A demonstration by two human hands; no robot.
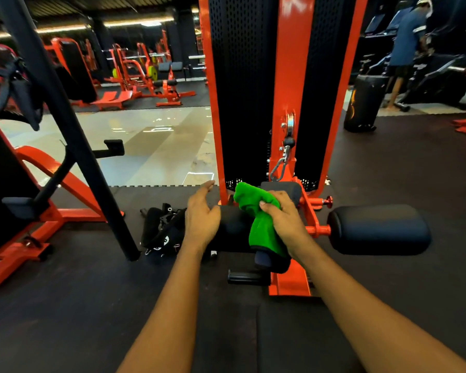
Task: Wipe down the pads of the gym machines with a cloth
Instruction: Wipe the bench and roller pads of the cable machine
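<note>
A bright green cloth (257, 216) lies bunched over the black roller pad (233, 230) on the left side of an orange machine (288, 76). My right hand (284, 219) grips the cloth against the pad near the orange centre post. My left hand (202, 214) rests on the pad's outer left end with its fingers straight and loose. A second black roller pad (379, 230) sticks out to the right, untouched. A smaller dark pad (283, 191) sits just behind my right hand.
Black straps and handles (163, 230) lie on the dark rubber floor left of the pad. A black slanted post (73, 135) and another orange frame (51, 184) stand to the left. A person (406, 47) stands at the treadmills at the back right, beside a black bin (363, 103).
</note>
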